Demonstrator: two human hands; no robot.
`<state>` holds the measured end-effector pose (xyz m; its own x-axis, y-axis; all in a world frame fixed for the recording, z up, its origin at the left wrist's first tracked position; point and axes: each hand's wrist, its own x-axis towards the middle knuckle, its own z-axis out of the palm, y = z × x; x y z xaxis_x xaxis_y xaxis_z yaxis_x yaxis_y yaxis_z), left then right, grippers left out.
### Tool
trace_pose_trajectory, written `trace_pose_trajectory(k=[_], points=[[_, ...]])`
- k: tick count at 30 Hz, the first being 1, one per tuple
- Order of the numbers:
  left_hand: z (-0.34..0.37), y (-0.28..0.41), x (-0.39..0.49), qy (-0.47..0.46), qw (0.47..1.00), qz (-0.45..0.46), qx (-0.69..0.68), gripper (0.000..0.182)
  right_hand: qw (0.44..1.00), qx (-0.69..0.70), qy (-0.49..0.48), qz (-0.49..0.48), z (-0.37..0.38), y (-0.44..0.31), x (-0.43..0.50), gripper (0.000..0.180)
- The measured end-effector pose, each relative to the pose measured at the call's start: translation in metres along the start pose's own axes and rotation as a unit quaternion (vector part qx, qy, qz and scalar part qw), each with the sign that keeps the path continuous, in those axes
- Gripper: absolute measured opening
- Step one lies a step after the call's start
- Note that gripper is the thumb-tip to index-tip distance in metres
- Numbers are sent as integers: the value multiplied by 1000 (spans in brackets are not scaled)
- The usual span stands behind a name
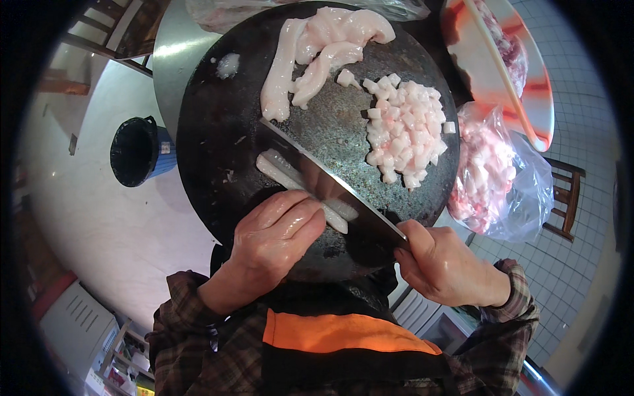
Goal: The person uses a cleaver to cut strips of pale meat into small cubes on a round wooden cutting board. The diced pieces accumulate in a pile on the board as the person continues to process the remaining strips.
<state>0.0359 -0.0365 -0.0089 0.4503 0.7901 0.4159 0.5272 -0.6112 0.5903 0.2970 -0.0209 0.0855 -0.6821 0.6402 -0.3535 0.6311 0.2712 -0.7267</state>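
My right hand (436,262) grips the handle end of a broad cleaver (342,198), whose blade slants up to the left across a round dark chopping block (208,123). Beside the blade lies a narrow strip of pale raw fat (275,171), mirrored in the steel. The bent fingers of my left hand (280,232) press down on this strip, close to the blade. To the right of the cleaver sits a heap of small diced fat cubes (408,128). Larger uncut slabs of fat (317,49) rest near the block's far edge.
A clear plastic bag of pale pink meat or fat (488,173) sits right of the block. Behind it stands an orange-and-white basin (537,89) holding bagged meat (512,54). A blue bin with a black liner (161,148) is on the floor at left. Wooden chairs (564,198) stand farther off.
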Motion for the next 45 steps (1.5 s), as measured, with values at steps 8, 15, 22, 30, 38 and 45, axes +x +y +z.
trace_pose_trajectory(k=[8,15,22,30,38,45], points=[[-1,2,-6,-27,1000,-14,5,28,999,-8,27,-15,3,-9,39,22],[7,0,-7,28,1000,-13,4,31,996,-41,54,-58,7,-6,33,23],[5,5,-7,21,999,-27,12,24,998,-68,7,17,4,-5,-35,25],[-6,-5,2,12,996,-18,89,27,991,-79,38,103,5,-10,-105,17],[-33,-23,23,-95,989,61,91,24,972,18,168,163,15,2,-118,14],[-29,-15,19,-111,988,61,94,17,977,12,176,121,32,24,-118,17]])
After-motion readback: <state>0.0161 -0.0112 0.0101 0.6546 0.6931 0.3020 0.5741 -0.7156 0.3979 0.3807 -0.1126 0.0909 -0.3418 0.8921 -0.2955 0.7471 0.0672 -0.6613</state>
